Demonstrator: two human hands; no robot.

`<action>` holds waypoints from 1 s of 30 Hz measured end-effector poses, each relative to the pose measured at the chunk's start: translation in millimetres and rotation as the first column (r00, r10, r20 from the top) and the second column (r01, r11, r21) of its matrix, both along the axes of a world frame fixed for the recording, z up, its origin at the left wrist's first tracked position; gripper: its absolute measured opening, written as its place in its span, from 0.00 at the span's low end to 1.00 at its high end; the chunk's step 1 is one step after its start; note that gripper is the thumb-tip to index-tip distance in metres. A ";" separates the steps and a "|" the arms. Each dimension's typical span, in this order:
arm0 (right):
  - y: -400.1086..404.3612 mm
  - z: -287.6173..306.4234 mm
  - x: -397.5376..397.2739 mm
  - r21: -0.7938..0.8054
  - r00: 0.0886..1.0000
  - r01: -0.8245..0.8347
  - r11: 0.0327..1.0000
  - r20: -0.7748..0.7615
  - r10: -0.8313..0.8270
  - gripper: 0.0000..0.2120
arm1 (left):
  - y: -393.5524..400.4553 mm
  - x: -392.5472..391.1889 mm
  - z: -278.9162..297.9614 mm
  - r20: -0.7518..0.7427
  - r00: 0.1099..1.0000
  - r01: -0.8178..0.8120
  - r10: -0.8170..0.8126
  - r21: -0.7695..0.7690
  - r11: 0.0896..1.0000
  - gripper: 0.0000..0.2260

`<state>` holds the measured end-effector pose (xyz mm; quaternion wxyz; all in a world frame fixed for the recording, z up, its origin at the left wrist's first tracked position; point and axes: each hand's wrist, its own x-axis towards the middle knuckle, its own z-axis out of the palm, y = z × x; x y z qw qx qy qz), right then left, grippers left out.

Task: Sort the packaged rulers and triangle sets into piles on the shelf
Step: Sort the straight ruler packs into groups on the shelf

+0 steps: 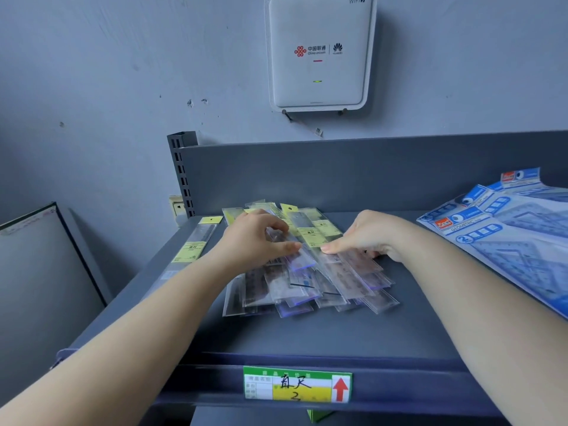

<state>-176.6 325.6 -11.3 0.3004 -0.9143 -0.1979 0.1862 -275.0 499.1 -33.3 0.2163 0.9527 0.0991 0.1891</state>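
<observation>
The rulers (310, 272) lie in a messy pile in the middle of the frame, on the flat grey metal shelf (307, 333). They sit in thin, shiny clear sleeves, so the print on them is blurry and hard to read. The left hand (255, 241) covers part of the pile and pinches one sleeve between thumb and curled fingers. The right hand (368, 235) presses on the pile with its thumb; its fingers are hidden underneath, so the grip cannot be told. One ruler (196, 244) with a yellow label lies alone at the left. The blue triangle sets (504, 229), marked "GEOMETRIC", are cut off at the right edge. A white box (319, 53) on the wall, upper middle, reads "WiFi 7" and "China unicom". The green and yellow tag (297, 385) at the bottom has a red arrow.
</observation>
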 end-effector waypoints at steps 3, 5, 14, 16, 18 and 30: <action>1.6 -4.9 0.7 0.157 0.999 -0.025 0.987 -0.028 0.029 0.16 | 0.3 1.1 0.1 -0.005 1.000 -0.004 0.004 0.005 1.000 0.15; 2.0 -5.1 -1.0 0.240 0.999 -0.047 0.970 -0.005 0.049 0.10 | -0.1 1.2 0.7 -0.009 1.000 -0.011 0.011 0.004 1.000 0.14; 5.7 -3.8 -6.6 0.115 0.997 -0.074 0.991 0.030 0.071 0.27 | -7.8 1.3 1.4 -0.016 0.998 -0.061 0.061 0.026 0.998 0.14; 0.7 1.8 -8.3 0.073 0.998 -0.058 0.996 0.014 0.057 0.24 | -8.8 0.8 1.6 -0.013 0.998 -0.058 0.059 0.020 0.998 0.14; -3.9 3.7 -7.3 0.067 0.999 -0.053 0.996 -0.004 0.053 0.20 | -8.7 0.8 1.5 -0.008 0.998 -0.056 0.056 0.014 0.998 0.13; -2.6 4.0 -10.8 0.584 0.988 -0.136 0.800 0.023 0.150 0.12 | -15.7 -7.8 16.4 0.169 0.985 0.063 0.013 -0.434 0.899 0.08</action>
